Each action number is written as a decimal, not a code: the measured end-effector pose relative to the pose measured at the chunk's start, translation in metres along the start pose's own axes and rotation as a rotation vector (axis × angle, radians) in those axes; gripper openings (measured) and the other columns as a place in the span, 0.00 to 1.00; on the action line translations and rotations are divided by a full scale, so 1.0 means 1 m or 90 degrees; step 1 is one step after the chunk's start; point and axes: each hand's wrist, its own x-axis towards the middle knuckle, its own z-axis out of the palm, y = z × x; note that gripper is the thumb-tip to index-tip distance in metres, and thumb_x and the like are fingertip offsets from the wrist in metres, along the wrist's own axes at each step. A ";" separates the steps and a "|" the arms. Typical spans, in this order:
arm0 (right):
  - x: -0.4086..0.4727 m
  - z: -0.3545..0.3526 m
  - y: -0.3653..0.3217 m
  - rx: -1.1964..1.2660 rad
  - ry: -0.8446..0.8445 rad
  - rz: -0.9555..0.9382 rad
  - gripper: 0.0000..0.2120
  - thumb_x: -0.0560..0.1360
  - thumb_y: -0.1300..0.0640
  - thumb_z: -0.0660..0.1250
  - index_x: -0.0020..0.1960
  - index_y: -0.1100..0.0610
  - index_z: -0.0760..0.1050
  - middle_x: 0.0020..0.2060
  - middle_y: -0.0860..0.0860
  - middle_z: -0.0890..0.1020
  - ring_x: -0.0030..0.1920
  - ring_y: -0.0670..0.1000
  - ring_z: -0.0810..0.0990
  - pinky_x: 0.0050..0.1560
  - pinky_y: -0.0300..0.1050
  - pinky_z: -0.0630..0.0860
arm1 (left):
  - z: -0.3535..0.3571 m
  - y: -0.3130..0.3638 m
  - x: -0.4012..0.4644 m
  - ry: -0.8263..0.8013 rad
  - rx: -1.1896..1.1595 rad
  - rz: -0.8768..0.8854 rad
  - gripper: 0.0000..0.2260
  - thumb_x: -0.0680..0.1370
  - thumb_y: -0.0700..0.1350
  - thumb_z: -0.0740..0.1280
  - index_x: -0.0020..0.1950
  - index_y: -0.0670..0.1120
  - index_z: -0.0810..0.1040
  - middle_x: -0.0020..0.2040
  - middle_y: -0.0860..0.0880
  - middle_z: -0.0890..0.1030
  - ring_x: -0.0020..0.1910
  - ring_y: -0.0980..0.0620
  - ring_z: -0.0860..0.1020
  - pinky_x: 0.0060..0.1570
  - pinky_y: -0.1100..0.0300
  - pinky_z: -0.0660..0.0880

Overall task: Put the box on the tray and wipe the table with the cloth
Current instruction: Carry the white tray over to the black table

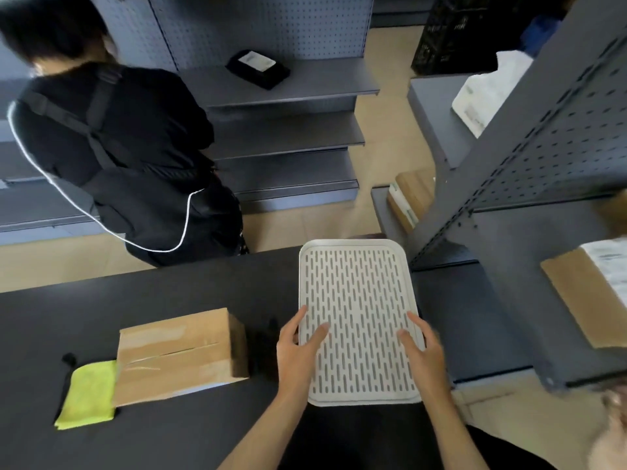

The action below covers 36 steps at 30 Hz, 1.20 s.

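Head view: tray [356, 300], gripped at both long edges by left hand [298, 347] and right hand [422, 347], long axis pointing away. Box [179, 354] on table [169, 435], left of left hand, nearer it; cloth [88, 395] touching box's far-left side.

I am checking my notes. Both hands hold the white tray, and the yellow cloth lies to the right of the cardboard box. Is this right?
Not quite. The head view shows the yellow cloth to the left of the cardboard box, not the right. The left hand and right hand do hold the white tray.
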 end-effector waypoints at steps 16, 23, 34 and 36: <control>0.086 -0.020 0.072 -0.076 -0.062 0.104 0.15 0.81 0.55 0.67 0.68 0.46 0.78 0.68 0.47 0.79 0.68 0.50 0.76 0.69 0.53 0.75 | 0.055 -0.084 0.052 0.060 0.006 -0.125 0.30 0.70 0.51 0.81 0.70 0.59 0.76 0.67 0.53 0.80 0.59 0.52 0.83 0.59 0.44 0.81; 0.098 -0.024 0.080 -0.108 -0.080 0.141 0.17 0.81 0.54 0.68 0.69 0.48 0.76 0.69 0.48 0.77 0.66 0.50 0.76 0.65 0.51 0.75 | 0.059 -0.096 0.053 0.033 0.048 -0.154 0.31 0.71 0.44 0.80 0.72 0.55 0.75 0.64 0.54 0.82 0.58 0.55 0.84 0.60 0.46 0.81; 0.091 -0.021 0.083 -0.219 -0.097 0.082 0.19 0.79 0.53 0.68 0.70 0.46 0.75 0.73 0.47 0.71 0.69 0.49 0.73 0.67 0.51 0.73 | 0.051 -0.083 0.044 -0.047 0.216 -0.170 0.32 0.73 0.45 0.78 0.74 0.54 0.69 0.68 0.55 0.76 0.58 0.64 0.76 0.60 0.59 0.74; 0.084 -0.018 0.078 -0.271 -0.086 0.062 0.20 0.80 0.54 0.67 0.71 0.48 0.74 0.75 0.48 0.68 0.71 0.52 0.73 0.68 0.55 0.74 | 0.044 -0.076 0.038 -0.067 0.283 -0.140 0.31 0.75 0.44 0.76 0.75 0.53 0.69 0.71 0.55 0.74 0.59 0.65 0.74 0.62 0.61 0.70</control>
